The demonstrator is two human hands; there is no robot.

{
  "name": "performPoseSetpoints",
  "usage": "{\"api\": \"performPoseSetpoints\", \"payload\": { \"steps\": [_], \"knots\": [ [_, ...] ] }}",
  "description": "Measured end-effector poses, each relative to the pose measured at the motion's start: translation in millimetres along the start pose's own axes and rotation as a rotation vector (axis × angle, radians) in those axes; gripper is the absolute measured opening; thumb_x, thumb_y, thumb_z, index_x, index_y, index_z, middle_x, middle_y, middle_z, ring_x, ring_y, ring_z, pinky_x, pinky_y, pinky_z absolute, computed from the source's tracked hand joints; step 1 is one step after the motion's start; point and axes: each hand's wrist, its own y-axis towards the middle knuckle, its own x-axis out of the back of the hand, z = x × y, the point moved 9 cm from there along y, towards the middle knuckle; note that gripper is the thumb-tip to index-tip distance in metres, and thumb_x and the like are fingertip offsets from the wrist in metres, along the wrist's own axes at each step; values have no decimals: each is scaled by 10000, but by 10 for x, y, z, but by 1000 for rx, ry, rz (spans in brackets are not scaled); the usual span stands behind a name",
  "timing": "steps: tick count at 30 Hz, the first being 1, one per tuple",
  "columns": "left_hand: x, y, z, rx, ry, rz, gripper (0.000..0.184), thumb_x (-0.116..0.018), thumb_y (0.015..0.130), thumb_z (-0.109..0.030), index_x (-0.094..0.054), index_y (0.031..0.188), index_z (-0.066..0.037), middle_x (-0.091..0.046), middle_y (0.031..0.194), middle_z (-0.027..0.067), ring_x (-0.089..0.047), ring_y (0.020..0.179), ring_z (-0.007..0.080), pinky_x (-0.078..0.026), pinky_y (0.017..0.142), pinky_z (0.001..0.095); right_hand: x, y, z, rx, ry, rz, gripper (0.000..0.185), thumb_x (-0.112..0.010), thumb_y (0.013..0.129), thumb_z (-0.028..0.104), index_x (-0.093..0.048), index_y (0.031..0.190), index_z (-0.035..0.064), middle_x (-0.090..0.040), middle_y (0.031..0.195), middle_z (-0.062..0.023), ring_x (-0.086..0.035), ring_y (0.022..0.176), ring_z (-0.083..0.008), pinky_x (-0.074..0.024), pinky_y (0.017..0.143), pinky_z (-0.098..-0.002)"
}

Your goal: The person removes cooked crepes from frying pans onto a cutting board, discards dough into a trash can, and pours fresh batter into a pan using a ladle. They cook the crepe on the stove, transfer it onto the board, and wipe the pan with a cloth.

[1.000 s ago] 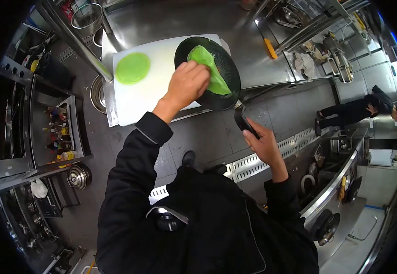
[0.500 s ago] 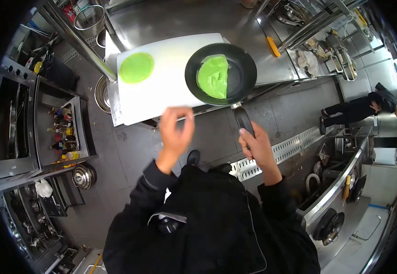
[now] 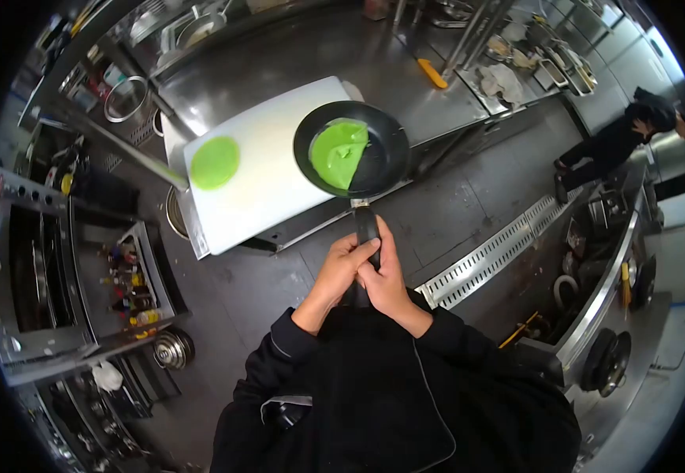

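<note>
Head view: a black frying pan [image 3: 386, 162] overlaps the right end of a white cutting board [image 3: 268, 185]; whether it rests on the board or is held above it, I cannot tell. In the pan a bright green sheet [image 3: 331, 162] lies folded over itself, smooth and slightly glossy, rounded on the side toward the board's middle and straighter on the other, with a small puckered ridge near its centre. Dark pan surface shows along that straighter side.

Both hands are closed around the black handle [image 3: 367, 225] – the left hand [image 3: 335, 274] and the right hand [image 3: 388, 285] meet on it, in front of the board's near edge. A flat green round [image 3: 215, 163] lies at the board's left end, with a white stretch of board between it and the pan. Beyond the board's far edge the steel bench [image 3: 279, 51] runs back, an orange handle [image 3: 431, 73] lying to the board's far right. On the board's near side, floor [image 3: 275, 296] stretches toward the person – tiled and grey.
</note>
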Motion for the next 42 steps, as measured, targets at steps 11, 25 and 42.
{"api": "performPoseSetpoints", "payload": {
  "steps": [11, 25, 42],
  "knots": [
    [-609, 1516, -90, 164, -199, 157, 201, -538, 953, -199, -514, 1069, -36, -539, 746, 9, -497, 593, 76, -374, 469, 208, 1931, 996, 389, -105, -452, 183, 243, -638, 860, 119, -618, 1083, 26, -684, 860, -62, -622, 723, -114, -493, 660, -262],
    [-1060, 1363, -150, 372, -4, -196, 272, -600, 934, -273, -470, 1017, -49, -364, 562, -49, -291, 395, 34, -215, 347, 207, 1522, 2742, 94, 653, -905, 929, 120, -698, 759, 193, -657, 829, 105, -599, 743, -34, -598, 906, -228, -470, 805, -340],
    [-695, -1084, 243, 176, -224, -589, 266, -637, 908, -276, -515, 1006, -60, -439, 598, -47, -360, 408, 33, -271, 349, 204, -177, 1634, 534, 608, -690, 898, 148, -646, 801, 144, -667, 904, 39, -637, 824, -86, -594, 842, -271, -473, 757, -355]
  ]
}}
